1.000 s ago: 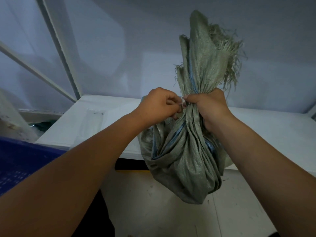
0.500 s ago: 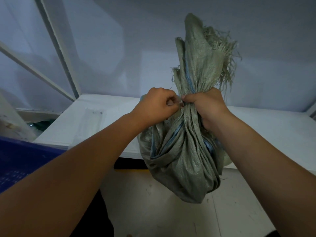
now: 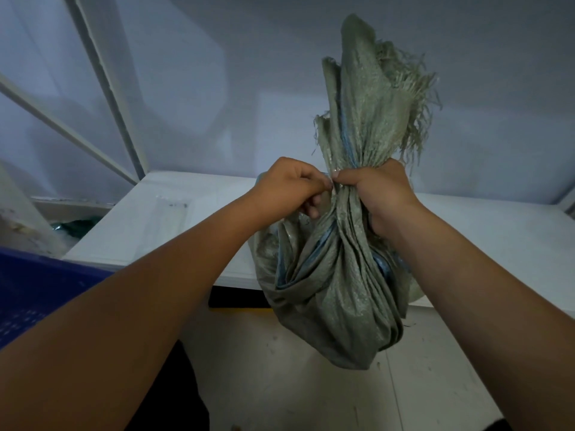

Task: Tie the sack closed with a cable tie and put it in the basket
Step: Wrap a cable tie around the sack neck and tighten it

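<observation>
A grey-green woven sack (image 3: 336,293) with blue stripes hangs in the air in front of a white table, its frayed mouth (image 3: 373,98) standing up above my hands. My right hand (image 3: 378,194) grips the gathered neck of the sack. My left hand (image 3: 291,185) is curled right beside the neck and pinches a thin pale cable tie (image 3: 332,185) at the neck; only a small glint of the tie shows between the fingertips. A blue plastic basket (image 3: 34,287) is at the far left.
The white table (image 3: 161,225) runs across the middle behind the sack, with a clear plastic sheet lying on its left part. A white wall and slanted white frame bars (image 3: 105,88) rise behind. Pale floor lies below the sack.
The sack and both hands have shifted slightly, and the frayed top has tilted a little. The grips look the same.
</observation>
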Motion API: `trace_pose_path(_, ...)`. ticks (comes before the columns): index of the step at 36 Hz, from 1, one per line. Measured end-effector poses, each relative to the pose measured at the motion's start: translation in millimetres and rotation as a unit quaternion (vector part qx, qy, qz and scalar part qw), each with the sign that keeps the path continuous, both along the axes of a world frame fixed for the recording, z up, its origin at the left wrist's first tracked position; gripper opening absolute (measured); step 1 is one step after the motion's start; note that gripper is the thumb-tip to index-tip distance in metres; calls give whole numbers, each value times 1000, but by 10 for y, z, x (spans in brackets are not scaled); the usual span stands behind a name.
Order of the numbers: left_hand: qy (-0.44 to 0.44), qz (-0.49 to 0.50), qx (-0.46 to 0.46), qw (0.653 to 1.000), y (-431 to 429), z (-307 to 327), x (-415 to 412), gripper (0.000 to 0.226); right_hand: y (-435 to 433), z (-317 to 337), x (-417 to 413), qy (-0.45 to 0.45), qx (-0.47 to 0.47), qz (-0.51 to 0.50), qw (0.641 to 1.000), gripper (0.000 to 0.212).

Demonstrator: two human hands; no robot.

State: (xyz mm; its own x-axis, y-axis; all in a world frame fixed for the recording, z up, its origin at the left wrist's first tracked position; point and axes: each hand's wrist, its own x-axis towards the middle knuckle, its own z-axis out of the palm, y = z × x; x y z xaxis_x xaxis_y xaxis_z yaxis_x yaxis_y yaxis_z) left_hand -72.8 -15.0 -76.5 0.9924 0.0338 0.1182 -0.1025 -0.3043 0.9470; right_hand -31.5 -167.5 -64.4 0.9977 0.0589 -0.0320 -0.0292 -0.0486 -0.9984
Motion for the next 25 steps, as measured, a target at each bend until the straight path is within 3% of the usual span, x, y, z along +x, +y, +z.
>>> trace_pose_path(6, 45, 1, -92, 995, -17, 16, 8, 18, 7, 66, -103, 60, 81, 61, 993, 59)
trace_pose_path(10, 68, 1, -136, 988, -30, 40, 1, 23, 16, 85, -118, 65, 62, 75, 993, 62)
trace_pose_path(14, 89, 17, -181, 979, -66, 37, 7, 17, 40, 56, -111, 52, 76, 67, 994, 86)
trace_pose_path(16, 92, 25, -207, 974, -91, 33, 17, 12, 41, 67, -127, 42, 79, 50, 995, 78)
trace_pose_path(19, 95, 33, -252, 963, -130, 23, 33, 8, 41, 72, -120, 30, 80, 14, 996, 48)
trace_pose_path(23, 98, 37, -293, 950, -157, 11, 54, 22, 21, 52, -81, 12, 87, -17, 996, 49)
trace_pose_path(25, 97, 35, -300, 948, -168, -10, 64, 30, 1, 52, -74, 8, 86, -25, 996, 29)
